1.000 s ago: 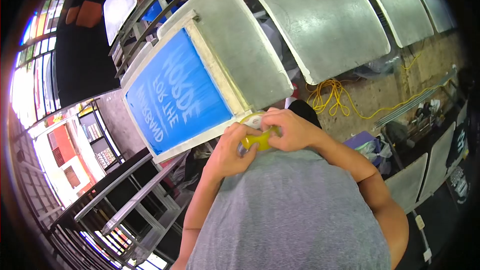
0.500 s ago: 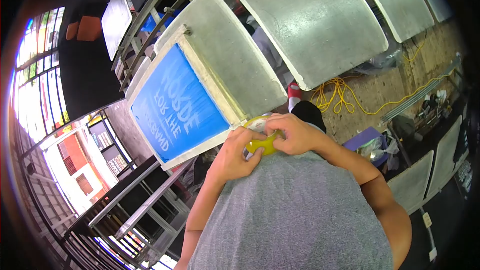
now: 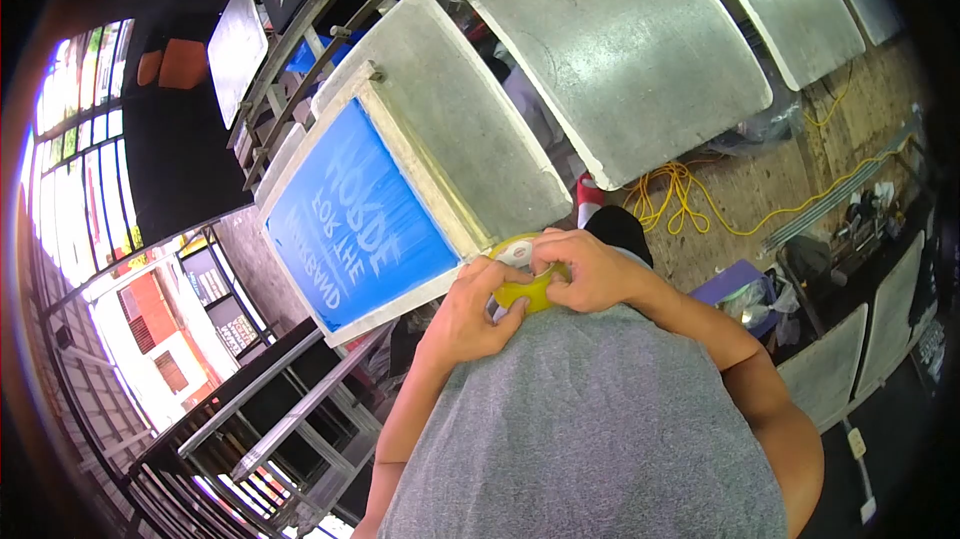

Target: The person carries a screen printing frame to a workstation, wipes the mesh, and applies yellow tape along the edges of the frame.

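Close to the body, my left hand (image 3: pixel 470 309) curls around one side of a roll of yellow tape (image 3: pixel 528 293). My right hand (image 3: pixel 590 271) grips the opposite side, its thumb and fingertips pinched at the tape's edge. The roll's pale core shows between the hands; whether a strip is peeled away cannot be made out. Just ahead and to the left lies a wooden-framed printing screen (image 3: pixel 420 179), with blue mesh (image 3: pixel 400 239) carrying pale lettering. Its near corner sits right by my left fingers.
Grey platens (image 3: pixel 610 49) stand in a row beyond the screen. A yellow cord (image 3: pixel 672 194) lies coiled on the wooden floor at the right, near a purple bin (image 3: pixel 735 284). Metal racks (image 3: pixel 310 409) are at lower left.
The view has shifted slightly, so the screen and platens sit a little lower. Both hands keep their hold on the tape roll, nearly still.
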Demonstrator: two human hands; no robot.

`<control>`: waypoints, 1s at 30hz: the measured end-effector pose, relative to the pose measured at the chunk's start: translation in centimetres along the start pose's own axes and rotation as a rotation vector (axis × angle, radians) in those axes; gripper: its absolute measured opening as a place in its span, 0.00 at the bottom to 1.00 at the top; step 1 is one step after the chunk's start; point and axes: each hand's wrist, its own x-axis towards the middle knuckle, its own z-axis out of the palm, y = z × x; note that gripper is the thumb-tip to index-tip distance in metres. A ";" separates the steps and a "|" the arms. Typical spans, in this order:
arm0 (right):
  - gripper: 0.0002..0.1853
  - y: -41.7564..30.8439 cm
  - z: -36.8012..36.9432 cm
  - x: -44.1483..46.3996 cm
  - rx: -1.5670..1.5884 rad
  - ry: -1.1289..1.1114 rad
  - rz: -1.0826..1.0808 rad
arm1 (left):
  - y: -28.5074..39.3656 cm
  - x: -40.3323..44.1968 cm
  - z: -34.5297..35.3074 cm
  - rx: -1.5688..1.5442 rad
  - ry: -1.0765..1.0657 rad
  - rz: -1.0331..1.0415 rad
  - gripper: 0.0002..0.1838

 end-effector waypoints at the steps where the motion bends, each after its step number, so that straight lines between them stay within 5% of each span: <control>1: 0.07 0.0 0.0 0.0 0.005 0.000 -0.006 | 0.0 0.0 0.0 0.004 -0.002 -0.013 0.17; 30: 0.10 -0.7 -0.2 -0.7 0.143 0.033 -0.009 | -0.3 -1.1 0.1 -0.111 0.078 -0.059 0.16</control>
